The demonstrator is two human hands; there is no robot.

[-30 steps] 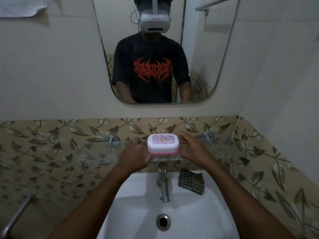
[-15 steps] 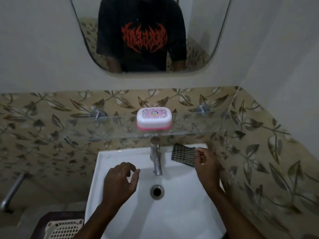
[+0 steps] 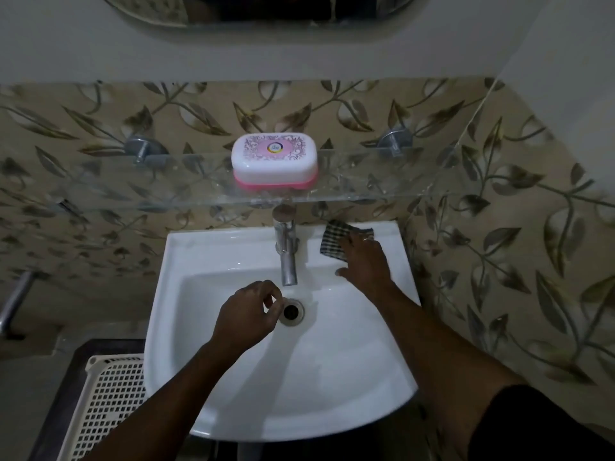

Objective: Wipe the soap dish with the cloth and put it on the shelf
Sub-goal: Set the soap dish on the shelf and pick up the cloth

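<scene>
Now right hand [image 3: 364, 257] covers cloth [image 3: 336, 239] on sink [image 3: 206, 257]; soap dish [image 3: 274, 160] shelved, lidded.

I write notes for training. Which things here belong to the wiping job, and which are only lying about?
Job things: soap dish on the glass shelf; checked cloth on the sink rim, under the right hand.

Just there: tap, sink, white basket, mirror.

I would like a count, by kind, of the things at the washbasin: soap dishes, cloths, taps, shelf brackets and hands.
Soap dish: 1
Cloth: 1
Tap: 1
Shelf brackets: 2
Hands, left hand and right hand: 2
Total: 7
</scene>
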